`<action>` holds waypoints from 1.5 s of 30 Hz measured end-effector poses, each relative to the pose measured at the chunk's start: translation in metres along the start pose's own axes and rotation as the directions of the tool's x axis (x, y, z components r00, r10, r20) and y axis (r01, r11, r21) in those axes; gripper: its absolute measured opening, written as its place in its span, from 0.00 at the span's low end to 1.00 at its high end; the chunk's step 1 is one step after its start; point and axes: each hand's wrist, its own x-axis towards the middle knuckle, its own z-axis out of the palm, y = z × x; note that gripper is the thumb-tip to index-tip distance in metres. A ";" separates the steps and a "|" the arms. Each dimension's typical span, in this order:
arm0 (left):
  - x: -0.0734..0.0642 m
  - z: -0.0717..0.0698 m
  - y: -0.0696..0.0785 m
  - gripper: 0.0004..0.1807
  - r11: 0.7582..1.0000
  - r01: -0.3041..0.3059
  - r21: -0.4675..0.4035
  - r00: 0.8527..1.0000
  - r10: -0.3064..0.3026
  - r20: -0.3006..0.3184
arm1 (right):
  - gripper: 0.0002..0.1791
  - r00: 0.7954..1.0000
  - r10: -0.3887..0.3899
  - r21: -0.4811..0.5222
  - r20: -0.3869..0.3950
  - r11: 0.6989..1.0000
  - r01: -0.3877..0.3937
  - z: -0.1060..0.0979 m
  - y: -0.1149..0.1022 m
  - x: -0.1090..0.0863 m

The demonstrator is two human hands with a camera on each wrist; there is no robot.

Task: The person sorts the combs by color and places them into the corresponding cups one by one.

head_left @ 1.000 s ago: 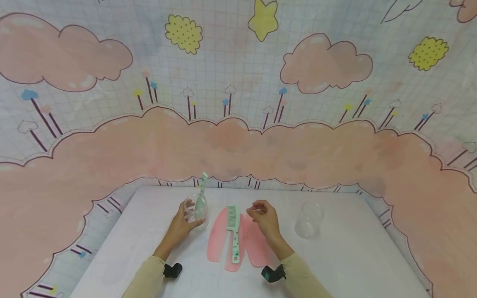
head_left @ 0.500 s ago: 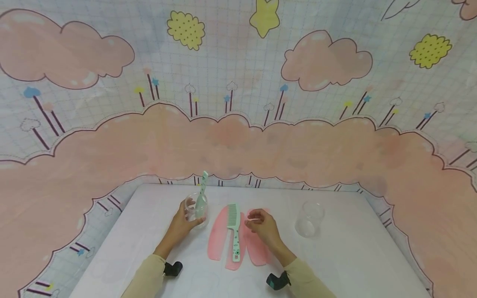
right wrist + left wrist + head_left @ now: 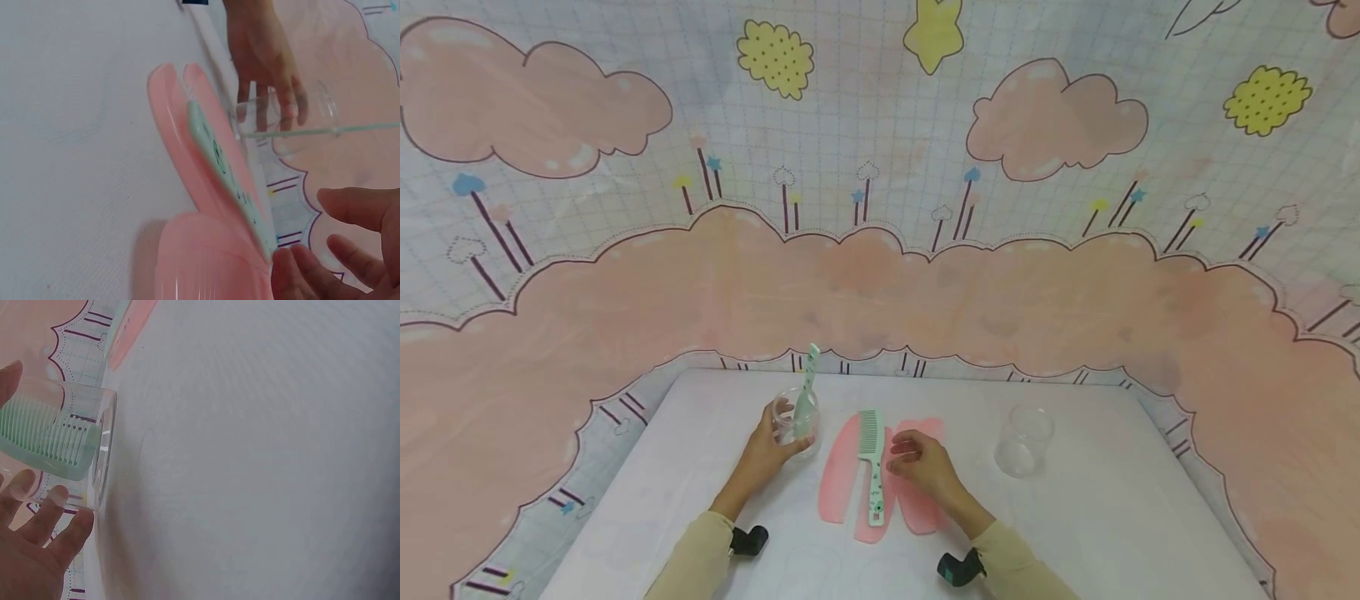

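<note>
My left hand grips a clear cup in the head view. A pale green comb leans upright inside it, its toothed end down in the cup in the left wrist view. A second green comb, with a patterned handle, lies on pink, rounded plastic pieces mid-table. My right hand hovers over the right-hand pink piece, fingers loosely bent and nothing held. In the right wrist view its thumb stands apart from the other fingers, close to the comb.
Another clear cup stands to the right on the white tabletop. A patterned cloth wall with clouds rises behind the table's far edge. A dark wrist camera is strapped below the left hand.
My right hand has shifted slightly left and down, nearer the lying comb. The left hand keeps holding the cup with the comb in the same place.
</note>
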 end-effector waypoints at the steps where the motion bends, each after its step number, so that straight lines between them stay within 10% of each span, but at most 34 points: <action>1: 0.000 0.000 0.000 0.50 1.000 0.001 0.001 1.000 -0.001 -0.001 | 0.21 1.000 0.006 0.005 0.014 1.000 -0.006 0.001 0.000 0.000; 21: -0.003 0.003 0.000 0.50 1.000 0.012 -0.006 1.000 -0.012 -0.020 | 0.18 0.985 -0.017 0.006 0.170 1.000 0.016 0.014 -0.003 -0.001; 30: -0.007 0.006 -0.001 0.50 1.000 0.008 -0.002 0.999 -0.008 -0.037 | 0.18 0.987 -0.096 -0.210 0.128 0.970 0.121 0.019 -0.002 0.007; 45: 0.003 0.003 -0.002 0.50 1.000 0.005 -0.027 1.000 -0.005 -0.011 | 0.18 0.979 0.036 -0.415 0.199 0.908 0.051 0.034 -0.009 0.024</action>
